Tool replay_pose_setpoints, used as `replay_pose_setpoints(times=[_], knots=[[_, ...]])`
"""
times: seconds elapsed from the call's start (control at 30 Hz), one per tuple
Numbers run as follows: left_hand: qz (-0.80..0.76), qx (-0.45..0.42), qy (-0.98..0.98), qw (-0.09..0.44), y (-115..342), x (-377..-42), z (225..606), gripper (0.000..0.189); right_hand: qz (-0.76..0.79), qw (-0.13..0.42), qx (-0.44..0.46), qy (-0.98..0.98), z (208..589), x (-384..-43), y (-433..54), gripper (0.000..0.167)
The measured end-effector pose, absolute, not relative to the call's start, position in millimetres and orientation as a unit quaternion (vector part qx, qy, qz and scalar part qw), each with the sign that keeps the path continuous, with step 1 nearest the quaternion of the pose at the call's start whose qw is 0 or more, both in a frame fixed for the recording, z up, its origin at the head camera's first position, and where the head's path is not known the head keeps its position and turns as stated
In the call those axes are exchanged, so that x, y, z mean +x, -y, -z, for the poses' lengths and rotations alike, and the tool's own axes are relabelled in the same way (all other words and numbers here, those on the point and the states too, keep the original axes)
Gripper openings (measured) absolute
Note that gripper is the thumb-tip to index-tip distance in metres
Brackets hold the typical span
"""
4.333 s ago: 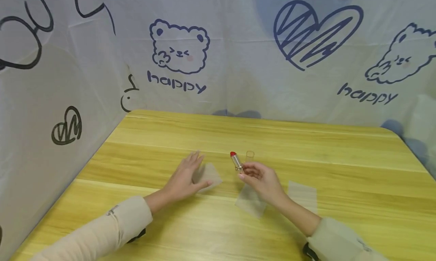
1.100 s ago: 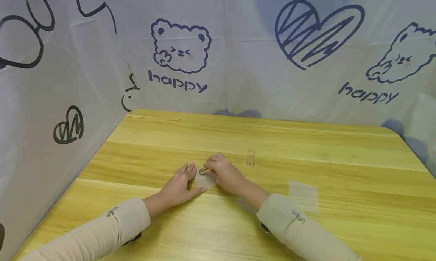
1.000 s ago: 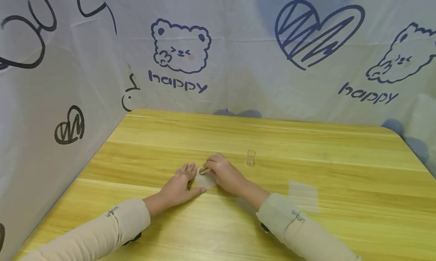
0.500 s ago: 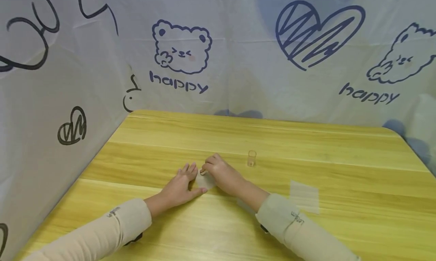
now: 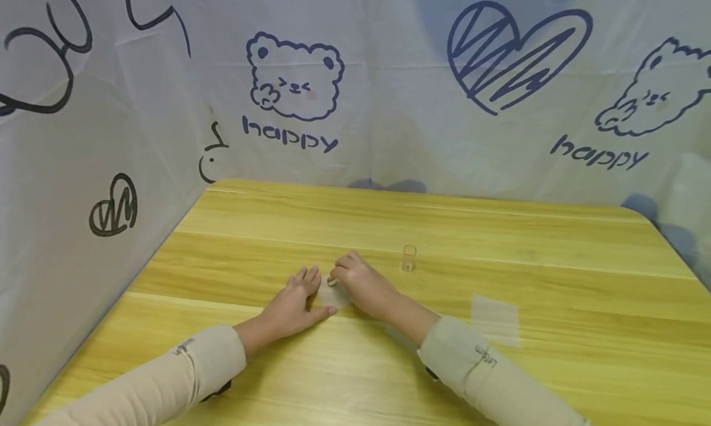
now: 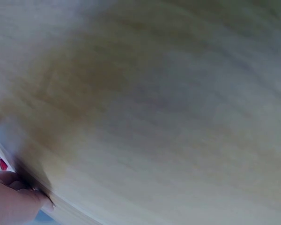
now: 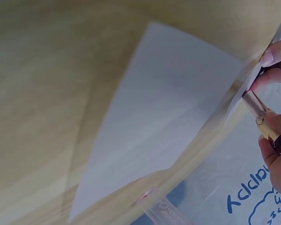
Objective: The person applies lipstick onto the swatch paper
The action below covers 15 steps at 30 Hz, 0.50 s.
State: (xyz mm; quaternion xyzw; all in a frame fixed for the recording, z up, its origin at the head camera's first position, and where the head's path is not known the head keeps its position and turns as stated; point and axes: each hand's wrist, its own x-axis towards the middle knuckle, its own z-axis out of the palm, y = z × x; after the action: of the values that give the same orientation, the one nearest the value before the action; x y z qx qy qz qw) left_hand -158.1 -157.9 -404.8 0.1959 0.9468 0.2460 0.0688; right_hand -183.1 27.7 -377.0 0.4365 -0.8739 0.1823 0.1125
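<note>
My right hand [image 5: 363, 287] pinches a lipstick over a translucent paper square [image 5: 334, 297] on the table. In the head view only the gold end of the lipstick [image 5: 332, 281] shows past the fingers. More of the lipstick's metal tube [image 7: 255, 104] is seen in the right wrist view, and a bit of its red tip [image 6: 3, 164] in the left wrist view. My left hand [image 5: 291, 302] lies spread at the paper's left edge, thumb and fingers extended. The red tip's contact with the paper is hidden in the head view.
A clear lipstick cap [image 5: 409, 259] stands behind and right of my right hand. Another paper square [image 5: 496, 321] lies to the right; a further one [image 5: 401, 338] is mostly covered by the right forearm. A printed cloth [image 5: 389, 105] hangs beyond the wooden table [image 5: 583, 265].
Since the oldest frame, my right hand has carried the lipstick left and down to the paper by my left hand. Over the last second, the lipstick shifts only slightly; the left hand stays.
</note>
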Motion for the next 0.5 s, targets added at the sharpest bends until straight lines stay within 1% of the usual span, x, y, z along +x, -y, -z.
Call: replay_pose_setpoints(times=[0.5], knots=[[-0.241, 0.193, -0.948, 0.070, 158.0, -157.3, 405.9, 0.076, -0.150, 0.129, 0.434, 0.879, 377.0, -180.9, -33.7, 0.023]])
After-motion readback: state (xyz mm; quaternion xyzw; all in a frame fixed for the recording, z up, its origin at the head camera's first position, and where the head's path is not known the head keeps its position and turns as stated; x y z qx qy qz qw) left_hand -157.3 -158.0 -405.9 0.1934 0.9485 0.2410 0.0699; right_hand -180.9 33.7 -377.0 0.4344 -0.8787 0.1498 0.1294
